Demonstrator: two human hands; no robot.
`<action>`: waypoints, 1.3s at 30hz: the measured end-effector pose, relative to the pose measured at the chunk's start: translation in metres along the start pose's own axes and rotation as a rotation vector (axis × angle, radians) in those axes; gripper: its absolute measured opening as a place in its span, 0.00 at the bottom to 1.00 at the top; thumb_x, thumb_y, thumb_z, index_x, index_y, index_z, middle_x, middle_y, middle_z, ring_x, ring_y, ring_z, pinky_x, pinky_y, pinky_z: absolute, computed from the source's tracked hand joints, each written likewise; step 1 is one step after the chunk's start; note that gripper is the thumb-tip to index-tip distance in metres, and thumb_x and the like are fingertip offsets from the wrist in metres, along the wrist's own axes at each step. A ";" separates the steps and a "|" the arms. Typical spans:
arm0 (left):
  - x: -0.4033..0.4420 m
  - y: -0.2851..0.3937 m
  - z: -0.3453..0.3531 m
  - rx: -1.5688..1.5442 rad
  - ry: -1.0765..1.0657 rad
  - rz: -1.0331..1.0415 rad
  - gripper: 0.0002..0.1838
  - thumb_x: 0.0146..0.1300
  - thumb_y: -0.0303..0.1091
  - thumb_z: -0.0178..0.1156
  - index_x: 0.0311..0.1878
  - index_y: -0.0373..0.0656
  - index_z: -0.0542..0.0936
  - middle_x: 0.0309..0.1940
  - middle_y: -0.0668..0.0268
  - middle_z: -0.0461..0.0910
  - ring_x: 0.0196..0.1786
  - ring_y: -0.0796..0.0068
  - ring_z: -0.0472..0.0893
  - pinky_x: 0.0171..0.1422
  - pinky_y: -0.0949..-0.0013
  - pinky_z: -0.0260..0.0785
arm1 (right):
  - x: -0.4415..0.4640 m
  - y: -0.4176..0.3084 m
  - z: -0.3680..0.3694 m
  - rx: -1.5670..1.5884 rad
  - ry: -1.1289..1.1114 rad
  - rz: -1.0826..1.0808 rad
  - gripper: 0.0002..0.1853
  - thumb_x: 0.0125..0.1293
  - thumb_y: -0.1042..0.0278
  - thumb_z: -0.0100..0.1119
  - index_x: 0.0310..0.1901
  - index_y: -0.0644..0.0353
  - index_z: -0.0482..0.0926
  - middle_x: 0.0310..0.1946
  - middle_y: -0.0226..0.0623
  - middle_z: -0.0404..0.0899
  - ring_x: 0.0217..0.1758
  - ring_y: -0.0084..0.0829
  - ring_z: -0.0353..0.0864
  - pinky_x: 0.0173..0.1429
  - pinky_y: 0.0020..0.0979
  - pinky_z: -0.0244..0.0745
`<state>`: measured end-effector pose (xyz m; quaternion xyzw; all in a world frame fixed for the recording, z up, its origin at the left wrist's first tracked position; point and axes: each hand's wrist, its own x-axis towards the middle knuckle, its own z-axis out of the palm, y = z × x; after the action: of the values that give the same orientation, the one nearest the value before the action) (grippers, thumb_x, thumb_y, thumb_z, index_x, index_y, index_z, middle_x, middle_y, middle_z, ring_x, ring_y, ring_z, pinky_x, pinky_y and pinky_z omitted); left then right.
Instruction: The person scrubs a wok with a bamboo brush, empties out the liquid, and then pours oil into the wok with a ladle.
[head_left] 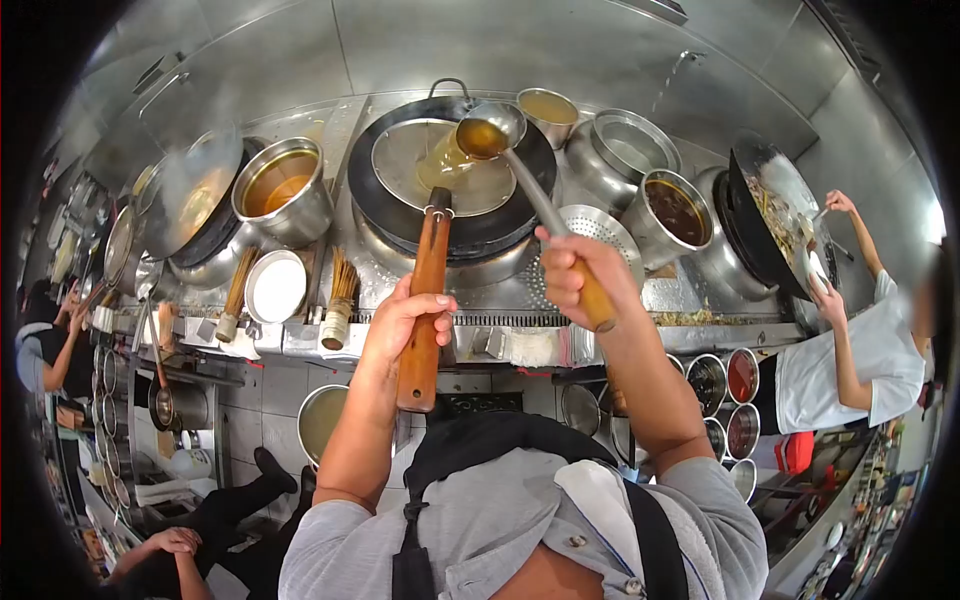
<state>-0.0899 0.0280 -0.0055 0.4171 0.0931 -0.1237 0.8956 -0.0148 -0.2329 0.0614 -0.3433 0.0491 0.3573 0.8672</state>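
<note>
My left hand [392,320] is wrapped round the wooden handle of a round mesh strainer [400,160]. The strainer's disc lies over a black wok [364,205] in the middle of the stove. My right hand [592,272] grips the wooden end of a metal ladle [538,195]. Amber liquid sits in the ladle's bowl, which hangs above the strainer's right upper part. Below the bowl, pale yellowish liquid shows on or through the mesh; I cannot tell which. Whatever lies deeper in the wok is hidden by the strainer.
A pot of amber liquid [250,200] stands left of the wok, and a pot of dark liquid [650,235] stands right. A perforated skimmer [605,225] lies behind my right hand. Bamboo brushes [343,290] flank a white bowl [275,285]. A co-worker [850,370] handles another wok [750,215].
</note>
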 end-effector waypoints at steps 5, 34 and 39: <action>-0.006 -0.002 -0.008 -0.105 -0.036 -0.008 0.27 0.58 0.20 0.61 0.59 0.40 0.64 0.36 0.55 0.77 0.28 0.71 0.75 0.28 0.65 0.71 | -0.001 0.011 -0.025 -0.912 0.243 -0.099 0.30 0.67 0.71 0.58 0.69 0.62 0.61 0.23 0.28 0.70 0.15 0.21 0.68 0.16 0.26 0.63; -0.005 -0.025 0.014 -0.132 -0.050 -0.030 0.25 0.58 0.19 0.58 0.60 0.40 0.68 0.37 0.56 0.76 0.28 0.74 0.72 0.27 0.70 0.66 | 0.026 -0.074 -0.058 -0.681 0.270 -0.566 0.32 0.69 0.71 0.59 0.73 0.52 0.61 0.23 0.30 0.73 0.17 0.23 0.71 0.19 0.28 0.67; -0.019 -0.030 0.024 -0.151 -0.046 -0.036 0.24 0.58 0.18 0.59 0.58 0.41 0.68 0.36 0.54 0.76 0.27 0.73 0.72 0.27 0.69 0.68 | 0.089 -0.239 -0.075 -1.367 0.773 -0.696 0.23 0.68 0.65 0.59 0.62 0.60 0.68 0.29 0.41 0.80 0.25 0.36 0.80 0.28 0.41 0.74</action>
<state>-0.1150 -0.0060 -0.0070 0.3438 0.0891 -0.1421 0.9239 0.2196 -0.3494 0.1093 -0.8836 0.0067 -0.1199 0.4525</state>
